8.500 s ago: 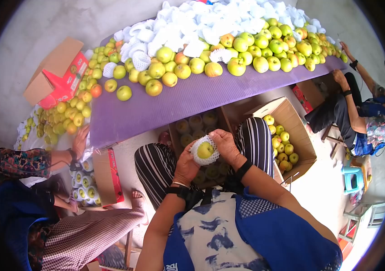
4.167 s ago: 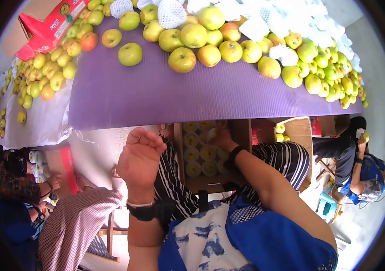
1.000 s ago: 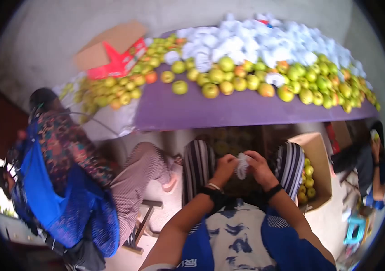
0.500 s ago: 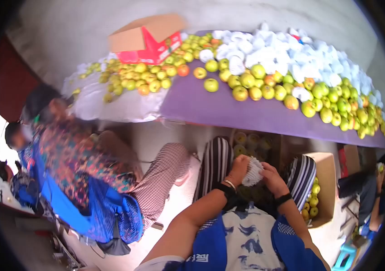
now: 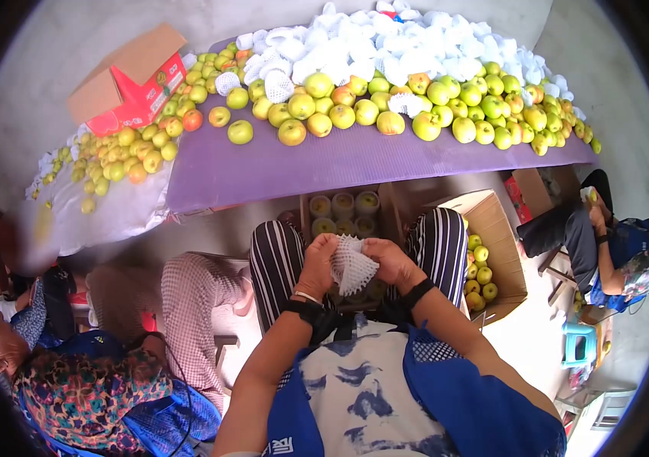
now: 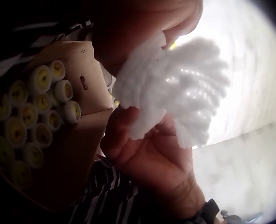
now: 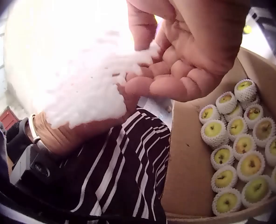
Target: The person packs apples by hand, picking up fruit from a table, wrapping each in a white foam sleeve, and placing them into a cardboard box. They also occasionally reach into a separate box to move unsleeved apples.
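Between both hands, over the lap, is a white foam fruit net [image 5: 353, 266], bunched with its cut edges flared; no apple shows in it. My left hand [image 5: 318, 263] pinches its left side, and my right hand [image 5: 391, 260] grips the opposite edge between thumb and fingers. In the right wrist view the right hand's [image 7: 184, 56] fingers curl at the net's [image 7: 89, 84] corner. Below the hands, between the knees, stands a carton [image 7: 187, 163] of apples [image 7: 250, 164] in foam nets.
Loose apples [image 5: 291, 132] and a heap of foam nets [image 5: 370, 38] cover the back of the purple table [image 5: 339, 164]. To the right stands an open carton [image 5: 503, 266] with bare apples. One person [image 5: 96, 381] bends low at left; another [image 5: 621, 244] sits at far right.
Earlier the hands held a netted apple; then the right hand reached into the carton while the left was raised open. Since then both hands have taken a foam net. The left-hand person has bent down.
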The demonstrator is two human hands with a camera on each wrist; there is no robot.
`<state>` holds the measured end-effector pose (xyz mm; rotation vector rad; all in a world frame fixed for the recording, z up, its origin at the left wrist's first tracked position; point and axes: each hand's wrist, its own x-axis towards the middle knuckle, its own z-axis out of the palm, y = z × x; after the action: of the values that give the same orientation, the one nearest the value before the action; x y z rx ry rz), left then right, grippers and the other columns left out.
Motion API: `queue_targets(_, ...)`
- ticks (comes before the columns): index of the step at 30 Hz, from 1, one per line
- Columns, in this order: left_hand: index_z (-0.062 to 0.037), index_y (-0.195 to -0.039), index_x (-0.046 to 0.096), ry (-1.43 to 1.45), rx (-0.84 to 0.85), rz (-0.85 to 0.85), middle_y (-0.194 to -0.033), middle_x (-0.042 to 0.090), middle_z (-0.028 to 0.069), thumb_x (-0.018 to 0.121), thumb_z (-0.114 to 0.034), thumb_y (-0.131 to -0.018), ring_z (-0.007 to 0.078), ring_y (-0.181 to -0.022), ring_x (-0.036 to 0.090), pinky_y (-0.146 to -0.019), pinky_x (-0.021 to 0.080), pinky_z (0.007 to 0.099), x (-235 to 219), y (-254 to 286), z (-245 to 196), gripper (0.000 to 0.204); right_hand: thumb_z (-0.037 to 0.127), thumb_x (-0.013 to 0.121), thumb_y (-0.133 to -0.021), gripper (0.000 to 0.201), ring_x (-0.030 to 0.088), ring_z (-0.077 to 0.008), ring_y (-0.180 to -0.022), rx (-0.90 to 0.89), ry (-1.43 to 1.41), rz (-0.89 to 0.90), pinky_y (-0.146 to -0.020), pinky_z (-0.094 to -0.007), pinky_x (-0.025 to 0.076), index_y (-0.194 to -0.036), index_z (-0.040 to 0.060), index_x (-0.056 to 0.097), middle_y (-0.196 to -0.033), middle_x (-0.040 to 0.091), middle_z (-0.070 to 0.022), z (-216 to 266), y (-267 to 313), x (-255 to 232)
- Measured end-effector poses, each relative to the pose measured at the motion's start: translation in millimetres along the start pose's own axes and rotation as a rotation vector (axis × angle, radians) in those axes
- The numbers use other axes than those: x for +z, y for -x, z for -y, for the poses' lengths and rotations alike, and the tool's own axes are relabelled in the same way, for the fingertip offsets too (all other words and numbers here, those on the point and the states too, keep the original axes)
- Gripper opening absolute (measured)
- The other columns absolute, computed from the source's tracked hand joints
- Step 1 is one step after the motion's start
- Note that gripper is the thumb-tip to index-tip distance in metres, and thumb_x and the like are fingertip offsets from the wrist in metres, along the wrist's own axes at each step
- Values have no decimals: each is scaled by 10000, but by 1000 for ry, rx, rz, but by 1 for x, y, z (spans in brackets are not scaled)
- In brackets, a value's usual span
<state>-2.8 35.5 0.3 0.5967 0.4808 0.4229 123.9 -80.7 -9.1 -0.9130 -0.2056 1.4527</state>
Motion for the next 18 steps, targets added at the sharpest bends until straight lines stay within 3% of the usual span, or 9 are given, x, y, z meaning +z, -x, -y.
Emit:
queue_targets(2,-1,-980,513,-117,-62,30,-897,579,50,502,-80,-837,128,-794,562,-726,463,254,7,4,-1,163,101,511,-807,234,579,-198,-822,-124,-283,0,-759,-316,461,-996,-36,523,-926,589,-106,9,-3,4)
queue_targets(4,10,-1039,507,-236,-104,55,-953,584,64,510,-71,-831,142,-853,568,-765,459,261,7,4,1,223,96,490,-819,241,571,-218,-878,-176,-272,71,-810,-337,449,-1025,-28,508,-977,579,-114,11,-3,1)
queue_targets(6,25,-1113,480,-337,-225,13,-1038,567,81,517,-49,-818,151,-928,554,-810,443,268,0,2,6,307,129,524,-822,248,553,-217,-928,-239,-313,16,-847,-348,431,-1032,-1,506,-991,573,-101,9,-4,4)
queue_targets(8,29,-1101,485,-264,-196,31,-1039,568,78,519,-65,-822,152,-930,558,-817,442,263,2,1,7,296,136,523,-824,250,541,-219,-953,-267,-305,54,-867,-358,416,-1035,4,506,-1001,570,-95,13,0,9)
queue_targets(11,-21,-1131,474,147,-108,199,-1077,557,77,517,-167,-845,214,-965,558,-863,435,348,1,-2,6,324,108,490,-832,218,550,-207,-938,-314,-376,-2,-857,-353,428,-1022,3,516,-1017,571,-88,13,0,7)
queue_targets(16,-38,-1172,419,396,-202,138,-1152,500,90,493,-150,-853,231,-1040,508,-850,441,395,10,5,0,346,125,482,-844,221,565,-192,-901,-215,-377,-57,-803,-335,458,-1024,2,520,-993,581,-85,13,3,16)
queue_targets(18,-29,-1170,401,-3,-216,75,-1142,497,110,485,-110,-833,226,-1048,497,-871,423,397,4,5,3,357,151,469,-860,235,578,-185,-859,-197,-359,-82,-764,-328,473,-1030,-2,523,-976,586,-88,8,-1,11)
